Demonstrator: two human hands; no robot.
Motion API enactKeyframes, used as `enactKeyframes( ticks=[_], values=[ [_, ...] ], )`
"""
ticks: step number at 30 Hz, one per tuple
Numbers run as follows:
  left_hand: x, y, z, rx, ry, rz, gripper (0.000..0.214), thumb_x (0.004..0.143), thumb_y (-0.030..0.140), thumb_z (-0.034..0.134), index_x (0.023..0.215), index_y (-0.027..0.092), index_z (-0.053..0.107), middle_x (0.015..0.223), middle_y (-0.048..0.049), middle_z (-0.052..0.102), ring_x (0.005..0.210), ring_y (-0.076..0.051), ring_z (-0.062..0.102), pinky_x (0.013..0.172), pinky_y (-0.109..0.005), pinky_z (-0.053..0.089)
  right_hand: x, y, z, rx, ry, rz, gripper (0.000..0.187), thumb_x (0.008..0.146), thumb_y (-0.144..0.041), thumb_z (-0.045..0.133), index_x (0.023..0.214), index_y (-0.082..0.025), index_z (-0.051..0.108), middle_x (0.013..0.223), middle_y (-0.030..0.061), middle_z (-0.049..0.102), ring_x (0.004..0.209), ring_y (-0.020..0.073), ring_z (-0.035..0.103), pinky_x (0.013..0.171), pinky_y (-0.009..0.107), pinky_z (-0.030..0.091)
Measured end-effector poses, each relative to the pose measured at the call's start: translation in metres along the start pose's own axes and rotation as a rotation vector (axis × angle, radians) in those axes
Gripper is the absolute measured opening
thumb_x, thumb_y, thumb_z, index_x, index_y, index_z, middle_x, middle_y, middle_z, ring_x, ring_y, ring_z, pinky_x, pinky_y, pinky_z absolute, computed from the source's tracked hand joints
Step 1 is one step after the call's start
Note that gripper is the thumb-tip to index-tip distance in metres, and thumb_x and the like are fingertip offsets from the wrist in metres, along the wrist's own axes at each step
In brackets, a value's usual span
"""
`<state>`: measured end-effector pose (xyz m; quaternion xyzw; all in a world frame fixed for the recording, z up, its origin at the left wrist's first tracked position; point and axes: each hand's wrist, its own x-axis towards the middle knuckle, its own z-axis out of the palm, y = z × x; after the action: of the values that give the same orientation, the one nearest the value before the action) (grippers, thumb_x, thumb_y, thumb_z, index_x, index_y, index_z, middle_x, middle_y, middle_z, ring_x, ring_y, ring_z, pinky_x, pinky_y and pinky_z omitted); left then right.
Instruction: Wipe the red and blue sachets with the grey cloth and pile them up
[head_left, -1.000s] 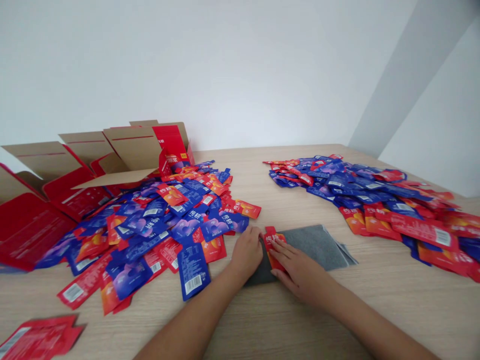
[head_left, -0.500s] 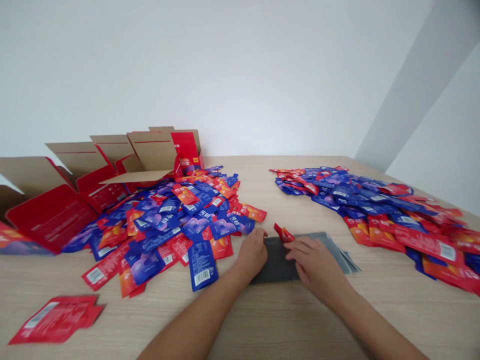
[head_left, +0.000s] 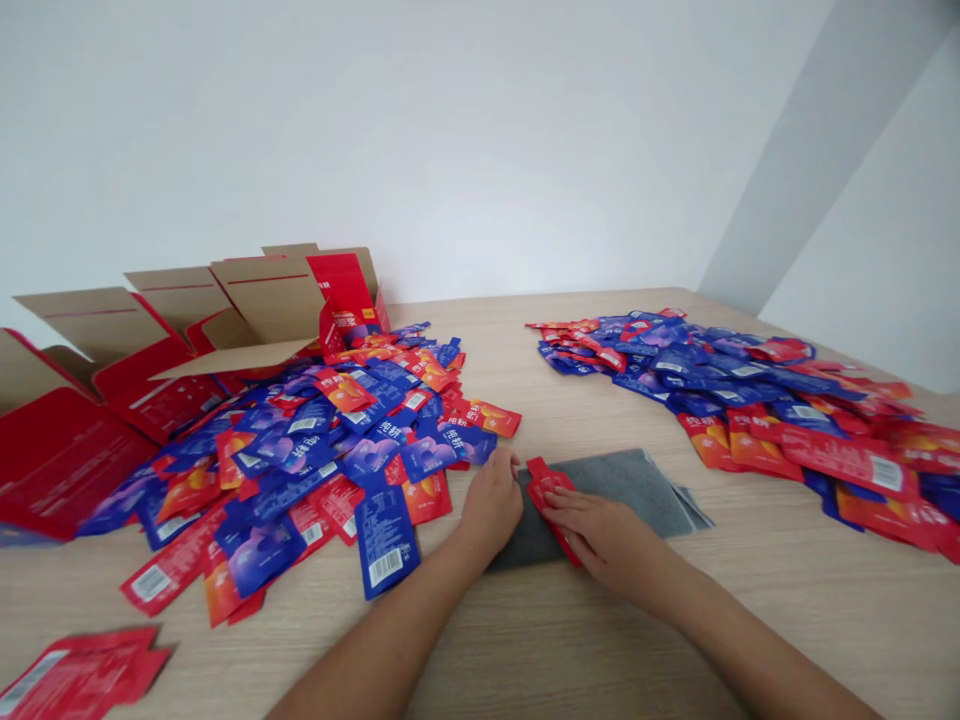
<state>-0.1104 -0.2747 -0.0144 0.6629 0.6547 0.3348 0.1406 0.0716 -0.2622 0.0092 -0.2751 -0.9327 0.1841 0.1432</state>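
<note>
A dark grey flat bag or sleeve [head_left: 622, 475] lies on the table in front of me. At its left edge my left hand [head_left: 492, 505] is closed, with the fingers curled around that edge. My right hand [head_left: 600, 525] holds a red spout pouch [head_left: 541, 482] against the bag's upper face, its fingers across the pouch and the thumb mostly hidden. The pouch's narrow top points away from me. Just left of my left hand begins a heap of blue and red pouches [head_left: 375, 440].
Open red cardboard boxes [head_left: 135, 390] with raised brown flaps stand behind the left heap. A second heap of pouches [head_left: 720, 380] spreads along the right side. Some red pouches [head_left: 82, 675] lie at the lower left. A white wall [head_left: 480, 150] rises behind the table.
The red pouch, earlier tilted up at the bag's far edge, now lies flatter on the bag, nearer my left hand. My right hand has moved slightly left with it. The view has shifted.
</note>
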Motion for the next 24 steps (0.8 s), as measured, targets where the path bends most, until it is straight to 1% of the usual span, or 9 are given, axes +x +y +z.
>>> enactKeyframes(
  ticks=[3, 7, 11, 13, 15, 17, 20, 22, 24],
  values=[
    [0.000, 0.003, -0.002, 0.043, -0.022, 0.016, 0.024, 0.077, 0.002, 0.036, 0.093, 0.016, 0.046, 0.089, -0.0072, 0.057, 0.087, -0.018, 0.056, 0.079, -0.031, 0.044, 0.005, 0.007, 0.011, -0.001, -0.011, -0.008, 0.047, 0.077, -0.010, 0.039, 0.120, -0.014, 0.057, 0.127, 0.0119, 0.053, 0.121, 0.0209, 0.045, 0.102, 0.038, 0.036],
    [0.000, 0.010, -0.004, 0.103, -0.048, 0.017, 0.022, 0.082, 0.010, 0.039, 0.102, 0.015, 0.048, 0.099, -0.0091, 0.058, 0.097, -0.018, 0.055, 0.088, -0.031, 0.042, 0.013, 0.018, 0.028, 0.046, 0.115, -0.010, 0.049, 0.079, -0.009, 0.036, 0.126, -0.012, 0.050, 0.134, 0.0138, 0.046, 0.128, 0.0218, 0.036, 0.106, 0.044, 0.031],
    [0.006, 0.018, -0.007, 0.134, -0.101, -0.062, 0.028, 0.083, 0.018, 0.043, 0.111, 0.013, 0.047, 0.112, -0.0129, 0.057, 0.109, -0.022, 0.051, 0.093, -0.033, 0.038, 0.018, 0.022, 0.035, 0.179, 0.266, 0.014, 0.046, 0.085, -0.015, 0.031, 0.128, -0.015, 0.045, 0.131, 0.0137, 0.049, 0.124, 0.0201, 0.041, 0.103, 0.043, 0.034],
    [0.011, 0.022, -0.007, 0.087, -0.147, -0.133, 0.031, 0.083, 0.022, 0.044, 0.113, 0.013, 0.047, 0.114, -0.0142, 0.057, 0.109, -0.024, 0.053, 0.091, -0.034, 0.040, 0.019, 0.020, 0.034, 0.249, 0.319, 0.038, 0.044, 0.088, -0.019, 0.029, 0.130, -0.018, 0.042, 0.129, 0.0119, 0.051, 0.121, 0.0192, 0.044, 0.103, 0.042, 0.035],
    [0.015, 0.025, -0.005, -0.003, -0.176, -0.201, 0.033, 0.082, 0.021, 0.047, 0.114, 0.013, 0.046, 0.110, -0.0141, 0.060, 0.103, -0.024, 0.056, 0.086, -0.033, 0.043, 0.019, 0.016, 0.032, 0.310, 0.356, 0.055, 0.044, 0.089, -0.023, 0.030, 0.131, -0.020, 0.040, 0.129, 0.0106, 0.050, 0.120, 0.0191, 0.045, 0.104, 0.043, 0.034],
    [0.019, 0.026, -0.001, -0.112, -0.176, -0.217, 0.035, 0.077, 0.014, 0.050, 0.112, 0.013, 0.046, 0.103, -0.0124, 0.062, 0.097, -0.022, 0.059, 0.081, -0.030, 0.045, 0.018, 0.014, 0.031, 0.359, 0.380, 0.072, 0.043, 0.089, -0.025, 0.032, 0.131, -0.020, 0.039, 0.131, 0.0113, 0.049, 0.122, 0.0200, 0.044, 0.104, 0.044, 0.032],
    [0.023, 0.023, -0.001, -0.283, -0.116, -0.213, 0.040, 0.070, 0.005, 0.051, 0.110, 0.013, 0.047, 0.091, -0.0066, 0.064, 0.081, -0.016, 0.062, 0.072, -0.026, 0.047, 0.015, 0.016, 0.031, 0.422, 0.422, 0.149, 0.044, 0.088, -0.029, 0.034, 0.131, -0.019, 0.039, 0.131, 0.0130, 0.048, 0.121, 0.0212, 0.044, 0.103, 0.045, 0.034],
    [0.028, 0.015, -0.012, -0.398, -0.039, -0.260, 0.042, 0.071, 0.006, 0.050, 0.112, 0.015, 0.045, 0.077, -0.0002, 0.061, 0.058, -0.012, 0.059, 0.058, -0.024, 0.047, 0.013, 0.020, 0.031, 0.445, 0.450, 0.211, 0.043, 0.088, -0.030, 0.036, 0.129, -0.019, 0.040, 0.129, 0.0134, 0.050, 0.119, 0.0216, 0.046, 0.101, 0.045, 0.036],
    [0.035, 0.002, -0.037, -0.507, 0.072, -0.326, 0.040, 0.074, 0.008, 0.048, 0.113, 0.016, 0.044, 0.062, 0.0057, 0.054, 0.040, -0.009, 0.048, 0.044, -0.021, 0.042, 0.013, 0.024, 0.031, 0.453, 0.473, 0.238, 0.041, 0.087, -0.031, 0.037, 0.126, -0.019, 0.043, 0.126, 0.0131, 0.053, 0.117, 0.0217, 0.048, 0.099, 0.045, 0.038]
  ],
)
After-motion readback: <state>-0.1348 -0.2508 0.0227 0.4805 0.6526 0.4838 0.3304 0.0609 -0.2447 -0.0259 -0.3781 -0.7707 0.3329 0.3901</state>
